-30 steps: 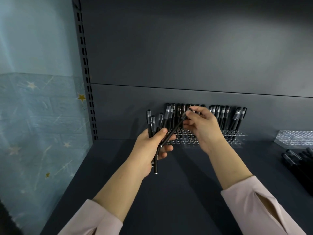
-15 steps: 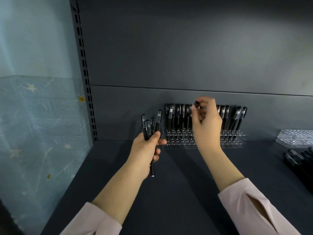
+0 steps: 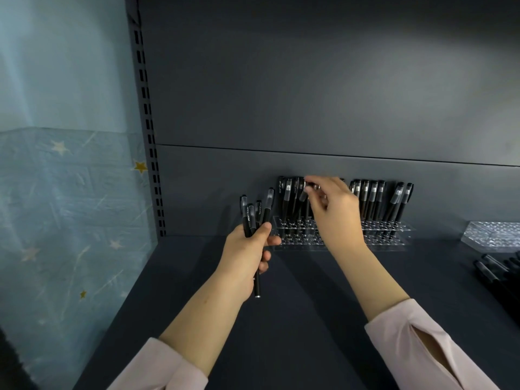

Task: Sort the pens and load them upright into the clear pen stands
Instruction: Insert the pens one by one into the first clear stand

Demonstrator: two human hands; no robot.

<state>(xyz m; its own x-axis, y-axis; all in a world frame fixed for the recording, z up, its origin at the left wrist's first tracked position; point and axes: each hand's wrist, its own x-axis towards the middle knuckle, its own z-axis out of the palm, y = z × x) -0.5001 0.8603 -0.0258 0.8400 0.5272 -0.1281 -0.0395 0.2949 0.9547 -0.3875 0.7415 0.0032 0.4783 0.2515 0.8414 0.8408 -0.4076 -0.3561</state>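
Black plastic, slim and capped: the pen [image 3: 302, 196] is pinched at its top end between the thumb and fingertips of the right hand [image 3: 334, 212]. Its lower end is down among the rear holes of the stand [image 3: 295, 241]. I cannot tell whether it is fully seated, because the hand covers that part. The left hand [image 3: 244, 254] is curled round a bunch [image 3: 254, 213] of about four more pens, caps up, just left of the stand, with one tip poking out below the palm.

These pens should be light and stiff, with smooth barrels that could slip in a loose hold. A pinch near the cap likely steers best into a small hole. The clear stand may shift if a pen goes in at an angle.

The stand sits on the shelf [image 3: 309, 319] against the back panel [image 3: 309, 164]. Its rear holes carry a row [image 3: 371, 197] of upright pens on both sides of the right hand, and the two at the far right lean. The front holes look unfilled. Further right is a spare stand [image 3: 495, 235] with no pens that I can see in it, and loose pens [image 3: 498, 274] lie on the shelf in front of it.
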